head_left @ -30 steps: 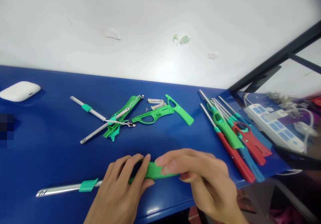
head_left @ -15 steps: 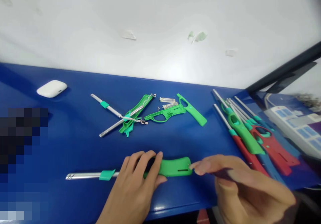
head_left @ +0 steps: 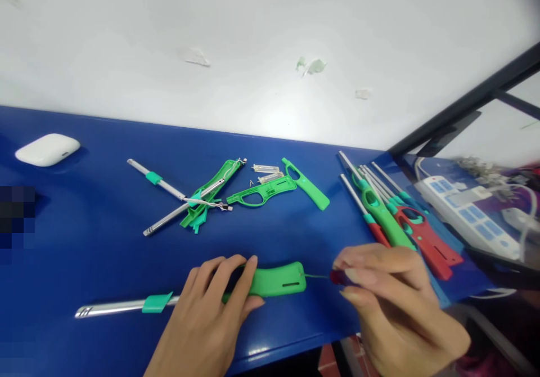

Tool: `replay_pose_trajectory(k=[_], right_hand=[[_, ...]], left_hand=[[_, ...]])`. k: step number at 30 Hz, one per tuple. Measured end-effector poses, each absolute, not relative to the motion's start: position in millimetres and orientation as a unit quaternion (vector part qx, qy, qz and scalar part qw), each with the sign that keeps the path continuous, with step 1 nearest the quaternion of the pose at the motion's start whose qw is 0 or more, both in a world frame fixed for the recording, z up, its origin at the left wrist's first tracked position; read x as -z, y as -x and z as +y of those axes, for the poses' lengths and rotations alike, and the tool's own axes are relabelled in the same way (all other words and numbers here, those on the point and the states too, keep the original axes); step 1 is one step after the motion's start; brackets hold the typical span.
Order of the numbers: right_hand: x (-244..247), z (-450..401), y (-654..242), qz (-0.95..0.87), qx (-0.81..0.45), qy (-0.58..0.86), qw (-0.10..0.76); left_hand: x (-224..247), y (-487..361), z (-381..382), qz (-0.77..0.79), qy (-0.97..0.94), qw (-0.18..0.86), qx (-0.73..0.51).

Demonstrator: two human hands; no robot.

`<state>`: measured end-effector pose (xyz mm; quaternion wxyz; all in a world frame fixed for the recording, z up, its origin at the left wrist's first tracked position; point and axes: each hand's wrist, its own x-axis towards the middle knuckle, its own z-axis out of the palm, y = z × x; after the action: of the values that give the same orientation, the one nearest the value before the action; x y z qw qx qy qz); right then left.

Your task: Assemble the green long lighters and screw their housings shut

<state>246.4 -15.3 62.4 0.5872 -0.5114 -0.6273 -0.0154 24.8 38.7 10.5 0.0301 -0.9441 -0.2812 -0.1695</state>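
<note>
My left hand [head_left: 211, 306] is closed around a green gas lighter [head_left: 276, 279], pressing it against the blue table. Its silver tube [head_left: 112, 308] points left, with a loose-looking teal collar [head_left: 157, 303] around it. My right hand [head_left: 388, 298] pinches a small screwdriver [head_left: 336, 277] by its dark red handle; most of that handle is hidden by the fingers. The thin shaft reaches left to the lighter's butt end, where its tip meets the green shell near a small hole.
Opened green shells [head_left: 264, 191], crossed silver tubes [head_left: 166, 219] with wires, clear fuel tanks [head_left: 266, 169] and tiny screws [head_left: 251, 183] lie behind my hands. Several whole lighters [head_left: 430, 236] are piled right, beside a power strip [head_left: 472, 216]. A white case [head_left: 47, 149] sits far left.
My right hand has drawn back from the lighter's end, and the screwdriver's shaft and red handle now show. The view has shifted right; my left hand keeps its hold on the lighter.
</note>
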Motion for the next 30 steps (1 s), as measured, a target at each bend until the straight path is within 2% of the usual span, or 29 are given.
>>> replay_pose_trajectory(k=[5,10,13,16,20,25,30], right_hand=[[-69,-17,-255,-0.647,0.016,0.548,0.529],[-75,-21,-255,-0.648,0.068,0.537,0.535],[-75,-24,-250,-0.646,0.036,0.567,0.511],[-75,-25,-244,-0.637,-0.002,0.56,0.53],[-78,-25,-244,-0.63,0.068,0.551,0.543],[-78,-28,-260,-0.695,0.002,0.558,0.454],[-83,-19,-259,-0.643,0.062,0.529,0.55]], left_hand=[[-9,-24,38,-0.287,0.942,0.03,0.172],[-6,-23,39,-0.292,0.939,0.031,0.179],[-8,-24,38,-0.295,0.939,0.036,0.175],[-10,-25,39,-0.29,0.941,0.039,0.17],[-9,-24,39,-0.292,0.94,0.04,0.172],[-3,-23,37,-0.307,0.931,0.011,0.196],[-1,-23,36,-0.305,0.933,0.022,0.191]])
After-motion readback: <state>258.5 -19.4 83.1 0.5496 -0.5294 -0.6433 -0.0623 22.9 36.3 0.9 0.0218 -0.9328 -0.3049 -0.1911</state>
